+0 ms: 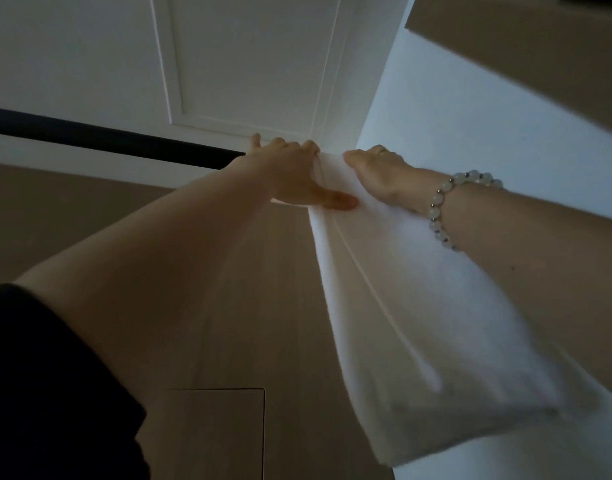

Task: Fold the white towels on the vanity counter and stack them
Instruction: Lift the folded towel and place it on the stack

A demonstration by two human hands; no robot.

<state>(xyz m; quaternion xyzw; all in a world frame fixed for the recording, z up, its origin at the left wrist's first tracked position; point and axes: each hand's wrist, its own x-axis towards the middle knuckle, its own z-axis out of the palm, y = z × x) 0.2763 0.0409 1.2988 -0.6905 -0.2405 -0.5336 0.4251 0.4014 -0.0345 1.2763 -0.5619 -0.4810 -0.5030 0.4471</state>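
Item: one white towel (394,306), held up at centre frame by its top edge and hanging in a long fold toward the lower right, clear of any tabletop. My left hand (290,174) grips the top edge at centre, fingers curled over the cloth and thumb pressed against its face; my right hand (377,171), touching the towel just to the right, is closed on the same edge, a pale bead bracelet (443,206) at its wrist. Behind: white panelled door (249,64) upper centre, dark bar (107,138) across the left, wood-toned floor (245,323) below.
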